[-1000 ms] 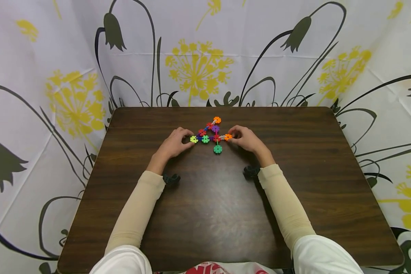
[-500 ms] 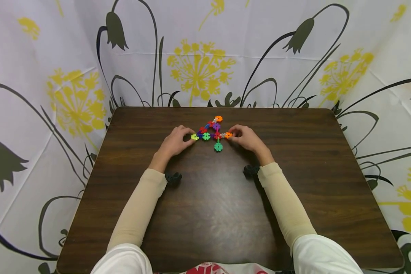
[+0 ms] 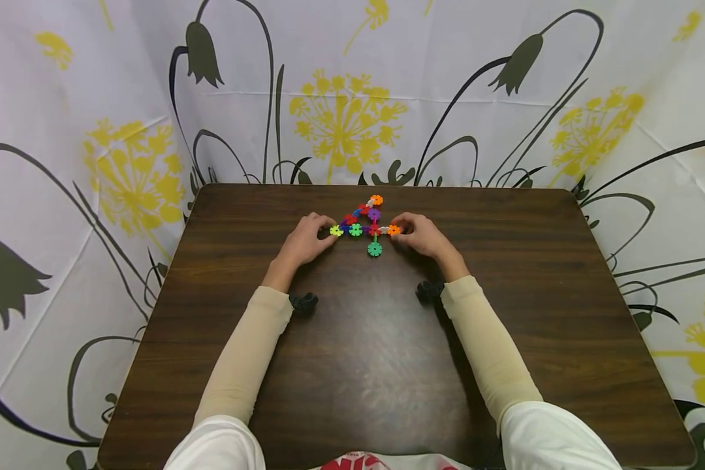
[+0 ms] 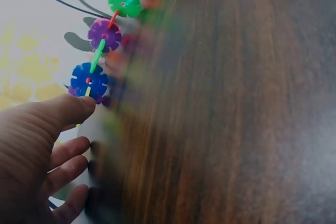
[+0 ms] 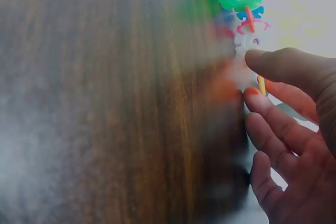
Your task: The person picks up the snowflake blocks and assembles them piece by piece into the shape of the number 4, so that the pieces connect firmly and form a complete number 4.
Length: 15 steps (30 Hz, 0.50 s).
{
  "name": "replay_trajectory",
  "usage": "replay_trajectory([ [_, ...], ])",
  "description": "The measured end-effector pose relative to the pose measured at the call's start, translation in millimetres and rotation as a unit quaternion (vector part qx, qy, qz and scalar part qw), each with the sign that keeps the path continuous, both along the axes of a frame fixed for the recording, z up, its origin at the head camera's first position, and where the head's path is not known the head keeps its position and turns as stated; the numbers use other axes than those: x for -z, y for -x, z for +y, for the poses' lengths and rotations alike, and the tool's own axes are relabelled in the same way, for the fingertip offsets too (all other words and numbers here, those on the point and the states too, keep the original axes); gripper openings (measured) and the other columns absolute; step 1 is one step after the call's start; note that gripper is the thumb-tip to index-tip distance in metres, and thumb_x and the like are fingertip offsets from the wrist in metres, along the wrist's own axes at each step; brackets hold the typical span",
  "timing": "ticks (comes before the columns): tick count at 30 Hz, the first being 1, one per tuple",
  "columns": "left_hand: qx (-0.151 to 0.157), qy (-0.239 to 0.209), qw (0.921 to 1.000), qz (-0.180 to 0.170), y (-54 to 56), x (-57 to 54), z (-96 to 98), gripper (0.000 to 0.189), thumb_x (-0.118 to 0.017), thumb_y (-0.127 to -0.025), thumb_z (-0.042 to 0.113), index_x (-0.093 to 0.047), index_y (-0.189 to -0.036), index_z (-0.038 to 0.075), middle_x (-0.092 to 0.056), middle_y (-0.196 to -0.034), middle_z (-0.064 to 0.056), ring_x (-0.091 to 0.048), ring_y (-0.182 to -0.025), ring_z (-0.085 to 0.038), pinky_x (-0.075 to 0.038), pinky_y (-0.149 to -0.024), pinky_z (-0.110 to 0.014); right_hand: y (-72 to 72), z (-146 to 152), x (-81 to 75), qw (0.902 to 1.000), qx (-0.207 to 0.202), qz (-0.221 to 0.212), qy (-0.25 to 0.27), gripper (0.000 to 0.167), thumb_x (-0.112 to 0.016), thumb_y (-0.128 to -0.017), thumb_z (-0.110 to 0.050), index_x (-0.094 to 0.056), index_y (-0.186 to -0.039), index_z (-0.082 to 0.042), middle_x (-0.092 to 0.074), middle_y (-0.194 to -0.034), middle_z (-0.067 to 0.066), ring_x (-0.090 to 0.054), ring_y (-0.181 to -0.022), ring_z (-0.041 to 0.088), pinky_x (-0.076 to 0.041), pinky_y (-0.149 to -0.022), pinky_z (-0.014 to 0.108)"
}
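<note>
Several colorful notched plastic discs are slotted together into a triangular shape [image 3: 356, 230] near the far side of the table. My left hand [image 3: 307, 243] pinches the yellow disc [image 3: 336, 230] at its left corner. At the right corner, my right hand [image 3: 425, 236] pinches an orange disc [image 3: 393, 230]. Another orange disc [image 3: 376, 200] tops the shape, and a green disc [image 3: 375, 249] sticks out toward me. The left wrist view shows the thumb by a blue disc [image 4: 88, 80]. In the right wrist view, the thumb lies against a white disc [image 5: 253, 40].
The brown wooden table [image 3: 364, 365] has its far edge just behind the disc shape. A white curtain [image 3: 235, 130] with yellow and grey flower prints hangs behind and at both sides. A dark wrist camera [image 3: 303, 303] sits under the left wrist.
Both hands, still pinching the two corners, have slid the disc shape slightly away from me toward the table's far edge. The head view has shifted a little too.
</note>
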<state>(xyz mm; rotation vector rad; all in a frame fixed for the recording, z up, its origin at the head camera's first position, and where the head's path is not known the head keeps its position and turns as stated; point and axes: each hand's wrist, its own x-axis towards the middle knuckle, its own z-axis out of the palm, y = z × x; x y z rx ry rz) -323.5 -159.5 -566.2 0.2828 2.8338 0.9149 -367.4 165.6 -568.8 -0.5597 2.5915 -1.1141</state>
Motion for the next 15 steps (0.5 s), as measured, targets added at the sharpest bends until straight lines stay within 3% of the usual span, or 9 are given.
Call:
replay_trajectory([
  [15,-0.009,-0.005,0.9999,-0.013,3.1,1.8,1.7,0.042,-0.066,-0.107,0.036,-0.061,-0.144,0.016,-0.055,-0.141,-0.012,-0.049,-0.134,-0.032,-0.046,-0.110,-0.061,5.5,0.7,-0.1,0.9999,0.009,-0.001,0.007,0.042,-0.075,-0.100,-0.017,-0.065,-0.139,-0.006,-0.063,-0.106,0.013,-0.057,-0.090,0.026,-0.046,-0.077,0.032],
])
